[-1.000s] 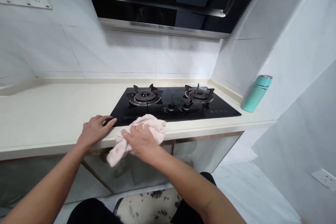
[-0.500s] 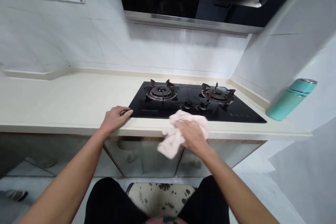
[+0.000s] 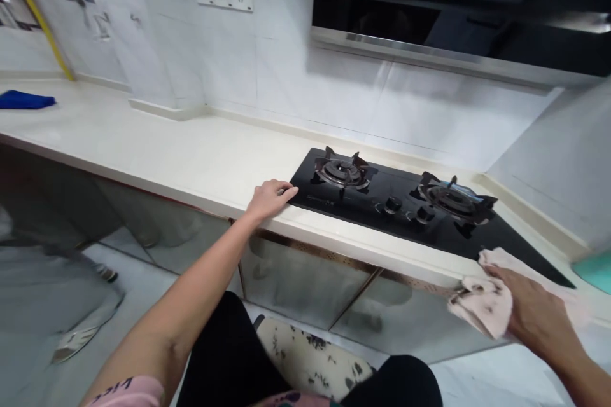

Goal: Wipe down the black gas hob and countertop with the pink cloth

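Observation:
A pale pink cloth [image 3: 482,308] is under and around my right hand [image 3: 539,308], which grips it at the front right of the counter beside the gas cooktop [image 3: 367,210]. Part of the cloth droops over the counter's front edge. My left hand [image 3: 271,198] rests at the cooktop's front left corner, fingers lying on the counter and thumb on the black glass, holding nothing. Two burners [image 3: 342,172] with dark pan supports and two black knobs [image 3: 393,205] sit on the glass.
A turquoise bottle [image 3: 594,270] is partly cut off at the right edge. A dark range hood [image 3: 458,13] hangs above. Farther left, a blue cloth [image 3: 26,100] lies on the white counter [image 3: 191,152]. A person's shoe [image 3: 74,343] shows on the floor at left.
My right hand has moved the pink cloth rightward along the counter's front edge to the cooktop's right end. My left hand stays at the corner. The view has turned left.

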A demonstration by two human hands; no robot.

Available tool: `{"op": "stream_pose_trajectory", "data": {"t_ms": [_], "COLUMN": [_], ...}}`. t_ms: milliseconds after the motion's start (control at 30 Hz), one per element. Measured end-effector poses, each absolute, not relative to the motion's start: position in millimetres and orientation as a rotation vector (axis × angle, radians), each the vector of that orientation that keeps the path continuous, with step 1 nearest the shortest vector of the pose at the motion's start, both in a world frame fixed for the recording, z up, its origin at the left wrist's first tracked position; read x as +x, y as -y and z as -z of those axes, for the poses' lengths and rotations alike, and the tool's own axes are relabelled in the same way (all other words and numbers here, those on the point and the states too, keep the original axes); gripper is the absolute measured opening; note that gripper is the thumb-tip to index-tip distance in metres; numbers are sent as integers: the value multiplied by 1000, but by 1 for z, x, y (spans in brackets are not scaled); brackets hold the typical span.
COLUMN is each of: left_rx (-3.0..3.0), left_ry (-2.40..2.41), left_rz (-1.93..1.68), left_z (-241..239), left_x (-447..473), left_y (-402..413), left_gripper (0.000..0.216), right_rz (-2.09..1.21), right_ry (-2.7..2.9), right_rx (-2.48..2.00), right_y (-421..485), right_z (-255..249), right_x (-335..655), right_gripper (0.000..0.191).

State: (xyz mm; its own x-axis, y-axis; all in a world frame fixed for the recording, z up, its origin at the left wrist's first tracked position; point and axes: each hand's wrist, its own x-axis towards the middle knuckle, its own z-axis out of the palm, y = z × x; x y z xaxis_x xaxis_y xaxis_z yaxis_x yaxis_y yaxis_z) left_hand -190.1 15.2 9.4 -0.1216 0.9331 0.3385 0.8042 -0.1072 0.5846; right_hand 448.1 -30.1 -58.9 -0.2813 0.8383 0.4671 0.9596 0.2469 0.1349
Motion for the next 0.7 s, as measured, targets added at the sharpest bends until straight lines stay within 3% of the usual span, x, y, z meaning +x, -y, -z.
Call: {"op": "stream_pose_trajectory", "data": {"t_ms": [267,500,700], "left_rx": [1949,1819,1774], "left_ry": [-1916,-1782,-1775], "left_rz": [-1095,-1467,-2046], "left_z": [-3,-4,30], "left_x": [-188,-190,-147], "left_y": [-13,-2,90], "left_gripper": [48,36,35], "right_rz": [550,335,225], "right_ry": [2550,2706,2610], "right_rx": [-1495,-1075,-1104], "right_y": [28,25,28], "right_z": [39,13,8], "right_x": [203,-7,-55], "right_gripper": [74,46,33]}}
